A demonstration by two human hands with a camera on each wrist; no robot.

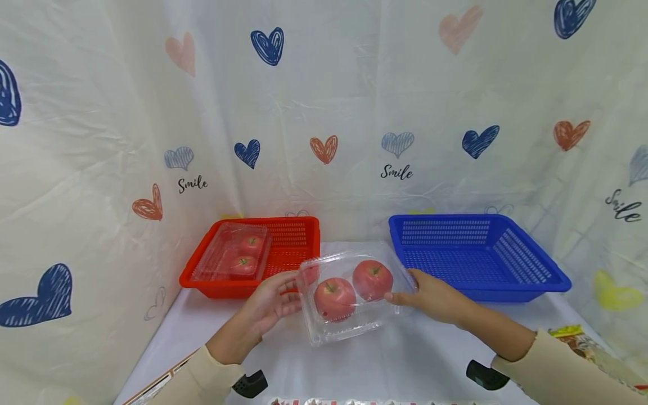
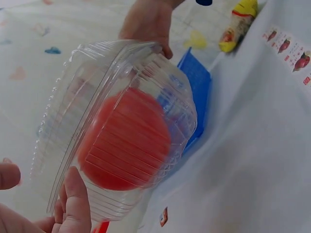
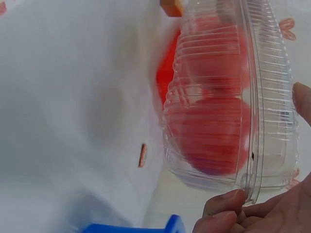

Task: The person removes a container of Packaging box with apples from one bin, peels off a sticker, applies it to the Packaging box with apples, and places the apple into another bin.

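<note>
A clear plastic clamshell container with red apples inside is held up over the table, tilted. My right hand grips its right end, thumb over the lid and fingers at the rim underneath. At the opposite end is my left hand, its fingertips against the rim in the left wrist view, where the thumb stands apart from the plastic. Behind the left hand, a red basket holds another clear container of apples. A blue basket stands behind the right hand.
Both baskets stand at the back of the white-covered table, before a curtain printed with hearts. A yellow-topped package lies at the right, beside the right sleeve. A strip of printed labels runs along the near edge.
</note>
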